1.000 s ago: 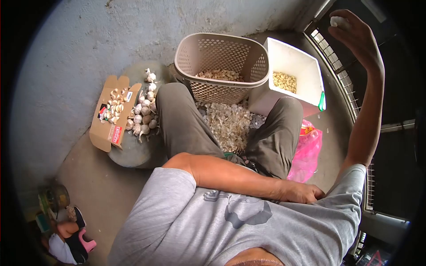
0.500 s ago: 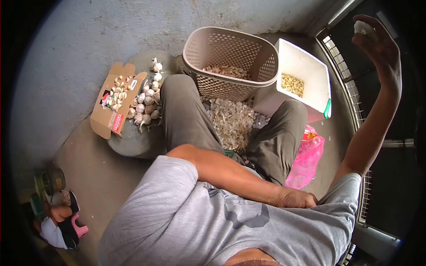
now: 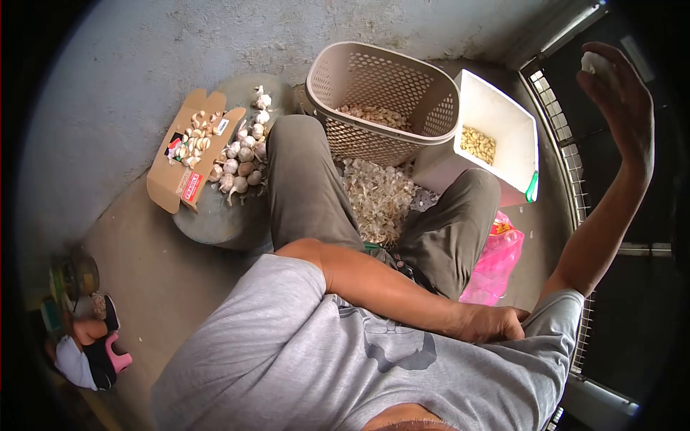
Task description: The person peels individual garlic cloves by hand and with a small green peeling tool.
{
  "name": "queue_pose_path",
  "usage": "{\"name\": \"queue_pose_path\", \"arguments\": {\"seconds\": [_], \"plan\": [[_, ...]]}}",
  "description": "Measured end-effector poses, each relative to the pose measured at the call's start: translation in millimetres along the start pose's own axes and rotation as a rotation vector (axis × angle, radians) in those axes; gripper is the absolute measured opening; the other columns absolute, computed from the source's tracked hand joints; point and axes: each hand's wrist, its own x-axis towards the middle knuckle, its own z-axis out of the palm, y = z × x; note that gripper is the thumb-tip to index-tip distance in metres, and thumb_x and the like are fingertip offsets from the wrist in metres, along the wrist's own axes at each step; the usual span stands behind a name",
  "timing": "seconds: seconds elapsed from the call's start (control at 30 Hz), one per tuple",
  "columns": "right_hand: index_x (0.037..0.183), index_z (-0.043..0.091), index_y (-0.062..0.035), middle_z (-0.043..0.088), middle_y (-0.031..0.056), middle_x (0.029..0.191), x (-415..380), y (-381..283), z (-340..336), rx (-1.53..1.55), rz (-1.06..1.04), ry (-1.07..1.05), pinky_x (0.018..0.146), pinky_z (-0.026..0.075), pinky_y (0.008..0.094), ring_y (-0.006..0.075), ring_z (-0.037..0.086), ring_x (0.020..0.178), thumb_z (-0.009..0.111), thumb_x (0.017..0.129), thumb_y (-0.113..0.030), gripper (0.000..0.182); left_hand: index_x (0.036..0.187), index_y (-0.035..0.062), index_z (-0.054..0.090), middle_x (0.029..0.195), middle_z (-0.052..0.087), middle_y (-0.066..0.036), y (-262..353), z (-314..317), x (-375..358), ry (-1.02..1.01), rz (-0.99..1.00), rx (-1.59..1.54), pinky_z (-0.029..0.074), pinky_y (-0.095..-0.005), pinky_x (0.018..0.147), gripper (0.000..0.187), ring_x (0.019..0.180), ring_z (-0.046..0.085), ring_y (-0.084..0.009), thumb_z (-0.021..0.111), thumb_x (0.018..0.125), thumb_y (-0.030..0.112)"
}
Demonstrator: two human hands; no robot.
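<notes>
My right hand point(image 3: 619, 100) is raised high at the far right, its fingers closed around a whitish garlic bulb point(image 3: 591, 65), mostly hidden by the hand. My left arm crosses my chest, and my left hand point(image 3: 496, 323) is curled at the right armpit on the bunched cloth of my grey T-shirt point(image 3: 287, 337). Whole garlic bulbs point(image 3: 241, 161) lie on a round grey stool point(image 3: 230, 223) beside my knee. Separated garlic cloves point(image 3: 194, 140) sit in an opened cardboard box point(image 3: 171, 169) on that stool.
A beige perforated basket point(image 3: 384, 136) with cloves inside stands ahead. Right of it, a white foam box point(image 3: 507, 122) holds peeled cloves point(image 3: 476, 144). Garlic skins point(image 3: 374, 201) are heaped between my legs, a pink bag point(image 3: 496, 262) beside them. Another person point(image 3: 83, 352) is at lower left.
My raised right hand has come down slightly, still holding the garlic bulb. The left hand has shifted a little right and up at the armpit. The view has tilted slightly.
</notes>
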Motion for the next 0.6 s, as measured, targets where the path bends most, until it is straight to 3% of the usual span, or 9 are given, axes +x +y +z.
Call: {"name": "queue_pose_path", "arguments": {"seconds": [0.1,0.3,0.43,0.6], "plan": [[0.125,0.069,-0.0130,0.067,0.0007,0.109,0,-1,3,0.035,0.029,-0.020,0.091,0.051,0.0252,0.0098,0.062,0.102,0.078,0.093,-0.025,0.036,0.156,-0.0019,0.027,0.138,0.054,-0.014,-4,7,-7,-0.069,0.020,0.009,0.049,-0.0352,0.104,0.092,0.124,0.055,-0.0201,0.065,0.073,0.005],[0.122,0.069,-0.0115,0.067,0.0007,0.104,-3,-18,16,0.071,0.028,-0.054,0.087,0.052,0.0243,0.0083,0.062,0.098,0.078,0.092,-0.019,0.033,0.156,0.0002,0.029,0.139,0.053,-0.013,5,12,-15,0.172,-0.016,0.126,0.047,-0.0343,0.104,0.094,0.124,0.055,-0.0215,0.065,0.070,0.003],[0.121,0.068,-0.0106,0.067,0.0013,0.103,1,-22,19,0.014,-0.044,-0.071,0.088,0.052,0.0251,0.0091,0.062,0.097,0.078,0.091,-0.018,0.033,0.158,0.0029,0.027,0.142,0.051,-0.015,2,-3,-2,0.028,-0.029,0.028,0.048,-0.0326,0.103,0.097,0.124,0.055,-0.0211,0.064,0.069,0.002],[0.121,0.068,-0.0095,0.068,0.0015,0.103,-5,-21,19,0.156,-0.022,-0.056,0.088,0.051,0.0262,0.0098,0.062,0.097,0.079,0.090,-0.018,0.034,0.160,0.0053,0.025,0.142,0.051,-0.016,-7,-2,-6,0.044,-0.063,0.014,0.049,-0.0322,0.102,0.098,0.123,0.056,-0.0219,0.062,0.069,0.001]]}}
